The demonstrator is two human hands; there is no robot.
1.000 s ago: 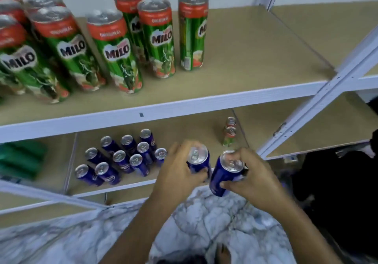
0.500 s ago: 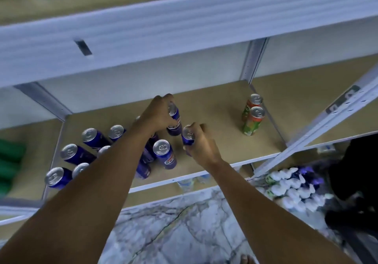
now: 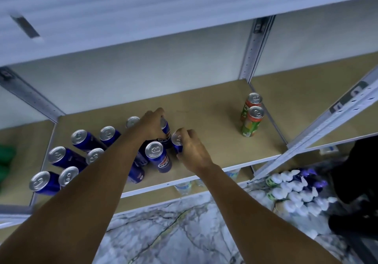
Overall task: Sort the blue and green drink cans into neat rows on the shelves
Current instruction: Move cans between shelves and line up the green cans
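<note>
Both hands reached onto the tan wooden shelf board [image 3: 204,108] at the middle of the frame. The left hand [image 3: 152,125] was wrapped over the top of a tall blue aluminium drink can [image 3: 166,133], which stood upright on the board. Just to its right, the right hand [image 3: 194,151] was closed around the side of a second blue drink can [image 3: 177,141], its silver lid showing past the fingers. A third blue can with a silver lid [image 3: 158,157] stood just in front of them, between the two forearms. More blue cans in rows [image 3: 67,157] filled the left part of the board, partly hidden by the left arm. Toward the right of the board, well apart from the hands, two green cans with orange-red tops [image 3: 252,118] stood one behind the other. Marble-patterned floor [image 3: 163,233] lay along the bottom of the frame.
</note>
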